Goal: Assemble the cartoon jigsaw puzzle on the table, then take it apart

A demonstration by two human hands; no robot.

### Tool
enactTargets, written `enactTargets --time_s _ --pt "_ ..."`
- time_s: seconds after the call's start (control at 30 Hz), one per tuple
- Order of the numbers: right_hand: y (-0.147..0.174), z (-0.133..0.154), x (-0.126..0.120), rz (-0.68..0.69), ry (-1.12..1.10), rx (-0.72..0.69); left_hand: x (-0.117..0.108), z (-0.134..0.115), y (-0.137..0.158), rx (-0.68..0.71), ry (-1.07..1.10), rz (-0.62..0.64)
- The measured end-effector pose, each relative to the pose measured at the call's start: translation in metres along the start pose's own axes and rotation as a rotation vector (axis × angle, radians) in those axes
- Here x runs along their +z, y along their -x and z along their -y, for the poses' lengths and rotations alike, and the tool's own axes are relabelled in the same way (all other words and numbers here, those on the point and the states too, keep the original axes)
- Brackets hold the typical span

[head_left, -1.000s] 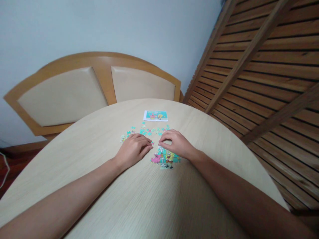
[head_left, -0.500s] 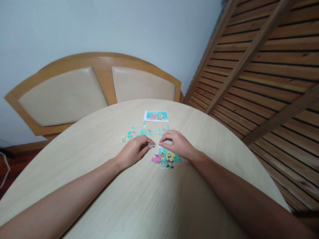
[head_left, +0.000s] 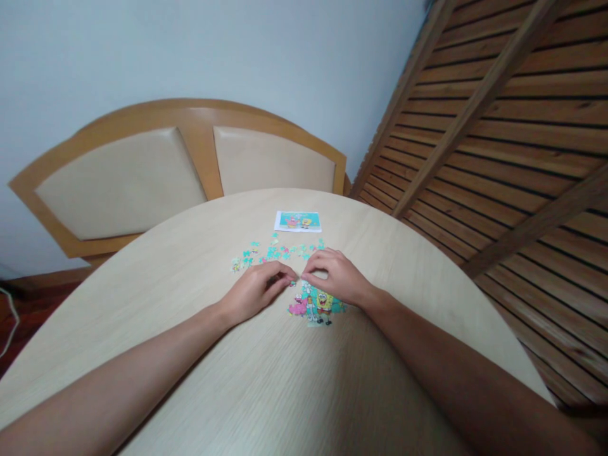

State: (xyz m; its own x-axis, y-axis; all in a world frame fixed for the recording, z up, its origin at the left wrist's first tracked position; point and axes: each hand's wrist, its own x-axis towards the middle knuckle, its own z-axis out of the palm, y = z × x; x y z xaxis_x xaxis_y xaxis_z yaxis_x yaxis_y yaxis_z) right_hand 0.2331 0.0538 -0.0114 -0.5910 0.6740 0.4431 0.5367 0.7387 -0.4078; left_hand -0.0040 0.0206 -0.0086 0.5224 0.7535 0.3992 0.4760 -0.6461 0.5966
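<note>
A partly joined jigsaw puzzle [head_left: 325, 300] with cartoon figures in yellow, pink and teal lies on the table in front of me. My left hand [head_left: 261, 288] is closed in a pinch at its upper left, with a small puzzle piece [head_left: 292, 284] at the fingertips. Just across from it, my right hand [head_left: 339, 275] pinches thumb and forefinger together over the puzzle's upper edge. What those right fingertips hold, if anything, is too small to make out. Part of the puzzle's right side is hidden under the right hand.
Several loose puzzle pieces [head_left: 272, 253] are scattered beyond my hands. Behind them lies a picture card [head_left: 298, 221] with the same cartoon figures. The round wooden table [head_left: 228, 392] has a padded chair or bench back [head_left: 197, 152] behind it and a slatted wooden panel [head_left: 503, 126] on the right.
My left hand has shifted slightly right, bringing its piece closer to the right fingertips. The piece now shows less and sits a little lower. My right hand has barely moved.
</note>
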Motion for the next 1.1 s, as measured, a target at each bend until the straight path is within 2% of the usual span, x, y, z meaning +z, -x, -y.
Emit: enactTargets --time_s 0.13,0.3,0.47,0.63,0.83,1.1 --pt "-0.001 0.008 0.002 -0.050 -0.031 -0.056 0.002 -0.004 -0.001 -0.019 0.063 -0.066" --pt "-0.003 0.015 0.006 -0.051 -0.076 -0.123 0.005 -0.010 -0.002 -0.002 0.113 -0.131" --pt "-0.003 0.016 0.004 -0.061 -0.079 -0.073 0.008 -0.007 -0.001 -0.078 0.121 -0.173" --pt "-0.003 0.016 0.003 -0.046 -0.082 -0.059 0.007 -0.006 -0.001 -0.114 0.091 -0.110" --pt "-0.003 0.008 0.003 -0.080 -0.056 0.021 0.004 -0.011 -0.003 -0.054 0.077 -0.032" --pt "-0.002 0.005 0.004 -0.014 -0.005 0.023 0.003 -0.010 -0.003 -0.020 0.056 0.006"
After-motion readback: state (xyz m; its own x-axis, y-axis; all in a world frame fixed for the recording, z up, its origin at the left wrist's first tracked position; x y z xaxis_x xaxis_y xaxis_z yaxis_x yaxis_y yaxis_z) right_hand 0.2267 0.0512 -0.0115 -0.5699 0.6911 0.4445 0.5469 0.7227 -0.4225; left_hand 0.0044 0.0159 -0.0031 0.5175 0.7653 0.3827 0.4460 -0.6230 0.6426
